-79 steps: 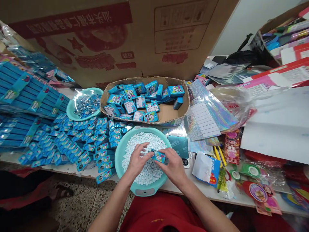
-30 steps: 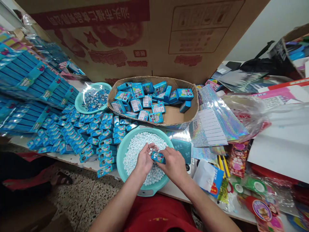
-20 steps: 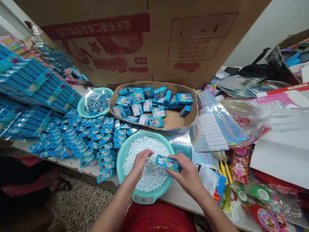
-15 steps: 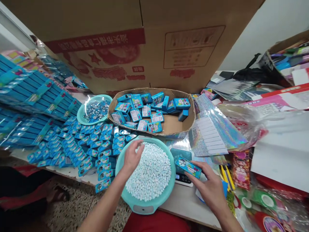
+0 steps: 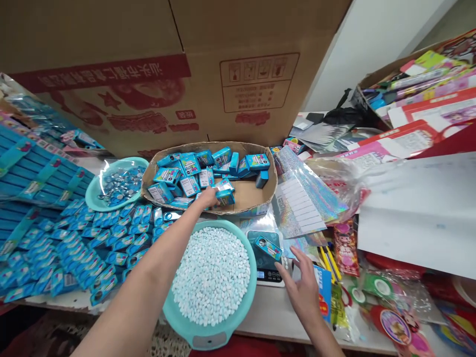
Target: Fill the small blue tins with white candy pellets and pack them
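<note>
My left hand reaches into the cut-down cardboard tray, its fingers closed at the edge of a small blue candy box; the fingertips are partly hidden. My right hand is open, thumb and fingers apart, just right of the digital scale. On the scale lies another blue candy box with a round window at one end, apart from the fingers. Below my left forearm stands a turquoise basin full of small white and pale blue candies.
Rows of blue boxes cover the table at left, beside a bowl of shiny round pieces. A large carton stands behind the tray. Holographic sheets, yellow pens and tape rolls lie at right.
My left hand has left the candies in the basin and moved forward into the tray. My right hand has let go of its box, which now lies on the scale. The view has shifted right.
</note>
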